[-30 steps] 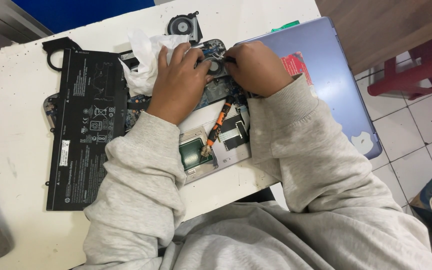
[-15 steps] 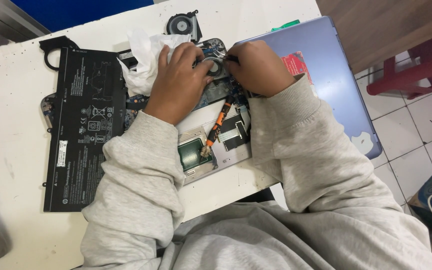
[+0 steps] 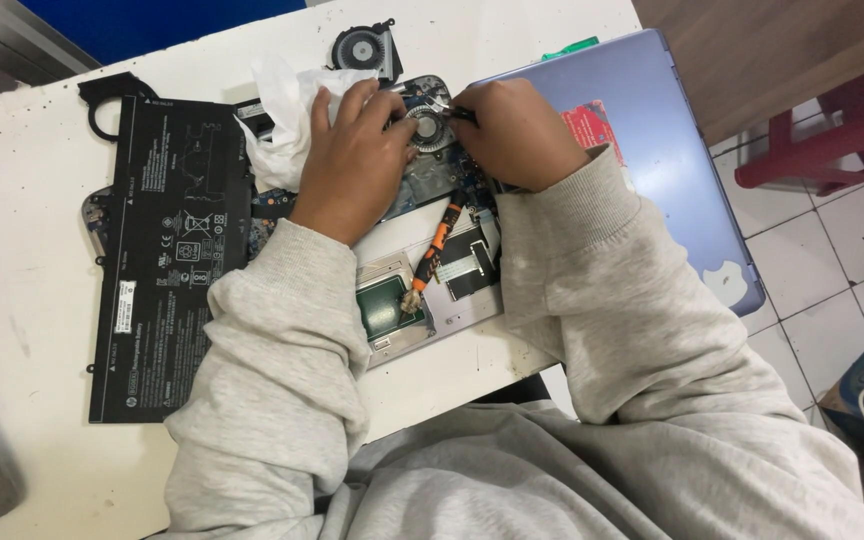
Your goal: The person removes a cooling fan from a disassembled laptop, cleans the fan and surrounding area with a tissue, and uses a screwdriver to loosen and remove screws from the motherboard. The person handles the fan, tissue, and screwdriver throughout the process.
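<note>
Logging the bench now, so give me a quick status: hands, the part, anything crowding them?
Left hand flat on the opened laptop base, by the fan. Right hand pinching a thin tool at the fan. White tissue and orange screwdriver close by.

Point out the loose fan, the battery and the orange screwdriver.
loose fan (image 3: 363, 48), head view, on its round hub.
battery (image 3: 167, 255), head view, middle of its black face.
orange screwdriver (image 3: 432, 248), head view, on its orange handle.
</note>
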